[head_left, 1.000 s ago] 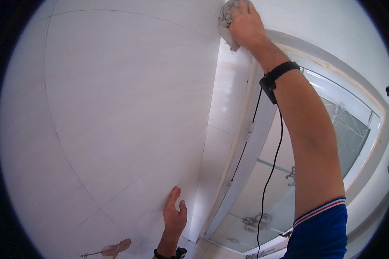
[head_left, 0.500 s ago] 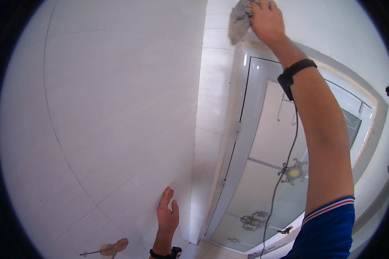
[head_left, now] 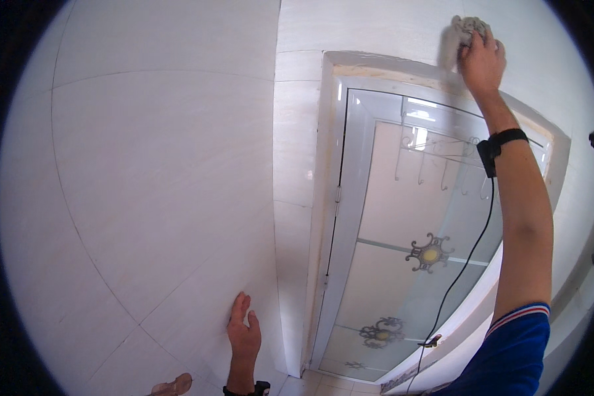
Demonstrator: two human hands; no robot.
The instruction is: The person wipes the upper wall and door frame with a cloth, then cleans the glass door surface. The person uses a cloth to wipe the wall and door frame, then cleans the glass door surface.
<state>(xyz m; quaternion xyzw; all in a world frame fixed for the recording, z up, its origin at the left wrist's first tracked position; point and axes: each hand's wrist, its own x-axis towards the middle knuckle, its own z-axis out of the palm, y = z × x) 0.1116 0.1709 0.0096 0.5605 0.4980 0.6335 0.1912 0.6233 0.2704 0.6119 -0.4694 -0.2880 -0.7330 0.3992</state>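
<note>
While my open left hand is well below, my right hand grips crumpled grey cloth toward its upper left.

Left of your right hand, open wall gives you passage to the corner, the door frame running just below. Lower, the hook rack and hanging black cable obstruct you; side wall lies free above your left hand.
</note>
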